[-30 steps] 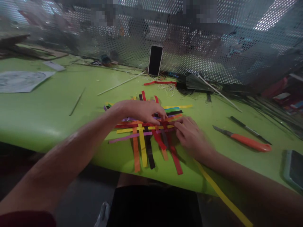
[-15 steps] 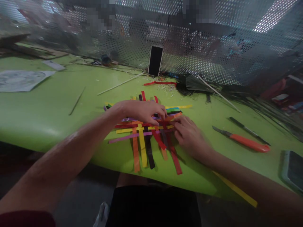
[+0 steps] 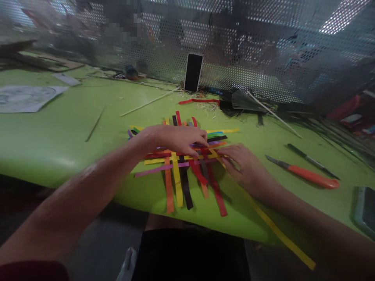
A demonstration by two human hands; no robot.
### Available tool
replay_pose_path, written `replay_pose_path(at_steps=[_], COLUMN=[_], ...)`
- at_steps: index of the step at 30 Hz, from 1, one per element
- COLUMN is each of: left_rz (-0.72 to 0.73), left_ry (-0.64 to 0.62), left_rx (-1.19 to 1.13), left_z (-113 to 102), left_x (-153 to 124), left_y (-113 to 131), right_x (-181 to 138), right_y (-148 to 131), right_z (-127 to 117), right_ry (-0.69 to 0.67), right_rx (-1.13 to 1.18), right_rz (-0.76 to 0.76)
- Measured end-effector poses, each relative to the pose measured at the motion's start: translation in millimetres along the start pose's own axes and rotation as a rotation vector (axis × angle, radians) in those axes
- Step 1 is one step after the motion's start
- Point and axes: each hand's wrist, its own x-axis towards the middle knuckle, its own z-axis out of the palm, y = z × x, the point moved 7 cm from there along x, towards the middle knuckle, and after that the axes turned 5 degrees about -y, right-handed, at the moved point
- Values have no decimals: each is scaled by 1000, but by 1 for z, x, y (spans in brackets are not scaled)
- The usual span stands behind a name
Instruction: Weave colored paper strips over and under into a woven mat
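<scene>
A loose weave of flat coloured strips (image 3: pixel 177 183) lies on the green table, with orange, yellow, black and red ends pointing toward me. My left hand (image 3: pixel 184 139) lies over its middle, fingers bent and thumb apart, gripping and pressing the crossing strips. At the weave's right side, my right hand (image 3: pixel 247 166) pinches a long yellow strip (image 3: pixel 281 233). One end of that strip lies over the weave between my hands; the other passes under my right forearm and hangs past the table edge. Both hands partly hide the crossings.
To the right lie an orange-handled knife (image 3: pixel 313 176), a thin dark tool (image 3: pixel 313 160) and a phone (image 3: pixel 365 210). Another phone (image 3: pixel 193 73) leans upright against the perforated metal screen (image 3: pixel 164 50). Behind the weave are a red strip (image 3: pixel 199 101) and dark fibres (image 3: pixel 249 102). Printed paper (image 3: pixel 29 98) lies left.
The yellow strip's end now shows over the weave between my hands, and its tail has swung lower. My right hand has shifted slightly right with its fingers straighter; my left stays nearly still.
</scene>
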Motion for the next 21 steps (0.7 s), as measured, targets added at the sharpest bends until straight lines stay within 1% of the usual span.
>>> replay_pose_path(at_steps=[4, 9, 11, 15, 18, 21], left_rz=[-14, -9, -17, -60, -63, -42], left_ry=[-2, -1, 1, -10, -15, 0], left_rx=[-20, -64, -72, -52, -51, -60], left_z=[-1, -5, -7, -7, -7, -8], left_x=[-1, -3, -4, -4, -5, -5], left_y=[-1, 6, 9, 7, 7, 9], right_x=[0, 4, 7, 10, 11, 13], right_y=[5, 6, 5, 4, 1, -1], right_z=[3, 6, 8, 10, 9, 8], right_ry=[4, 3, -20, -72, -48, -20], right_rx=[61, 48, 8, -139, -255, -310], right_rz=[-34, -81, -96, -59, -38, -37])
